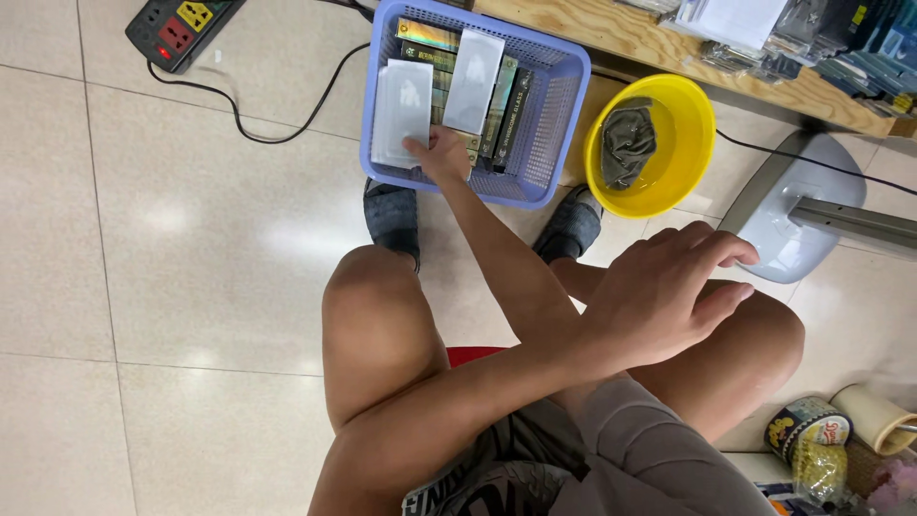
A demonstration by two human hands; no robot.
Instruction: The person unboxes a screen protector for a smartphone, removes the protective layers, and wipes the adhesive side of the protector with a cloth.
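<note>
**Right hand in the blue basket, left hand on the knee**

We see the person seated on a red stool (pixel 470 354), arms crossed over bare knees. The right hand (pixel 441 153) reaches to the far left into a light-blue plastic lattice basket (pixel 565 91) that stands on the pale tiled floor (pixel 172 248). Its fingers curl at the near edge of a flat white translucent packet (pixel 403 100), touching it. We cannot tell whether they actually pinch it or only rest against it.

A second white packet (pixel 475 78) lies just to the right of the first. Both lean over a row of dark slim boxes (pixel 506 110) stacked on edge inside the basket.

The left hand (pixel 669 296) lies spread and loose on the right knee, fingers pointing right, holding nothing.

Just right of the basket sits a round yellow plastic bowl (pixel 693 134) with a grey cloth (pixel 628 143) in it. A black power strip (pixel 177 29) lies at the far left, and a grey fan base (pixel 798 215) stands at the right.
</note>
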